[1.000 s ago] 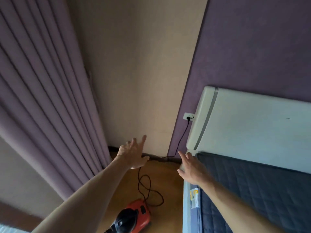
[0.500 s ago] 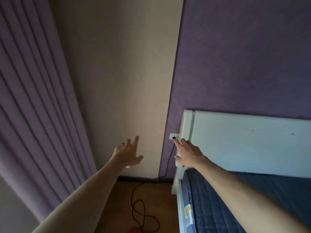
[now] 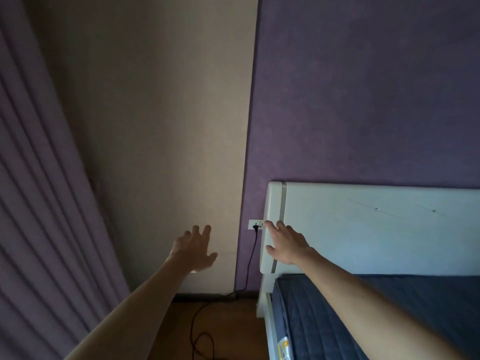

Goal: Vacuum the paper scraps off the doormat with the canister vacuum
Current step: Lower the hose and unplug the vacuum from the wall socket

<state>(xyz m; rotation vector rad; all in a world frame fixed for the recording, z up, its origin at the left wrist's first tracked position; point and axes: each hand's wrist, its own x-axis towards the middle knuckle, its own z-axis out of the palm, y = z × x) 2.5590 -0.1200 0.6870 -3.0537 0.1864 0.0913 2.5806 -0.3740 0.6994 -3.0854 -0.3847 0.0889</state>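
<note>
My right hand (image 3: 287, 242) is spread, grasping nothing, fingertips at the wall socket (image 3: 255, 224) beside the headboard (image 3: 363, 229), where the black plug (image 3: 256, 226) sits; my left hand (image 3: 193, 249) hovers empty. I judge I'm switching on or pulling the plug next; vacuum and doormat are out of view.

Dim overall, low contrast. Soft light patch on beige wall (image 3: 166, 178), falling off to dark at top and left. Curtain (image 3: 39, 203) folds bowed by wide-angle distortion. Headboard (image 3: 363, 229) brightest surface. Slight softness, no glare, no hard shadows.
</note>
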